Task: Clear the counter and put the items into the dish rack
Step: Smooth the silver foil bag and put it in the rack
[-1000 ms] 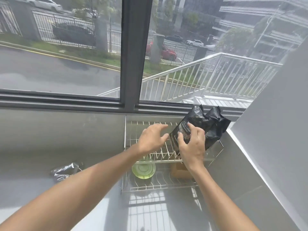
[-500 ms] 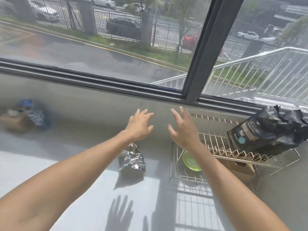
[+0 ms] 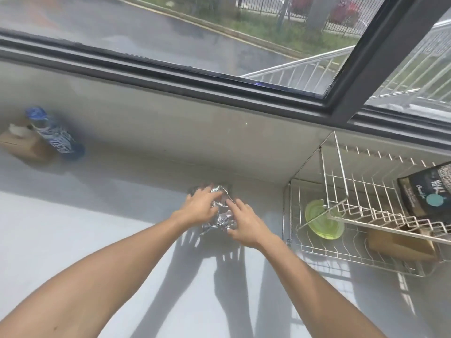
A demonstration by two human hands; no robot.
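Head view, looking down on a pale grey counter (image 3: 73,240) under a wide window (image 3: 195,32). Both arms stretched forward to a crumpled silver foil bag (image 3: 220,211) lying on the counter near the back wall, about mid-frame. Left hand (image 3: 197,207) laid over the bag's upper left part, fingers spread and bent onto the foil. Right hand (image 3: 246,224) pressed against the bag's right side, fingers loosely curled, touching it. Not lifted as far as can be told; whether either hand has a firm hold, impossible to say. Shadows of both hands cast on the counter just below.

To the right, a white wire dish rack (image 3: 341,191) with two levels, apart from the bag. On the upper level, a black coffee bag (image 3: 427,189) leaning at the frame's right edge. On the lower level, a green plate (image 3: 322,223) and beside it a brown box (image 3: 400,242).

Far left by the wall, a blue bottle (image 3: 55,135) tilted against a brown tissue box (image 3: 22,145), blurred.
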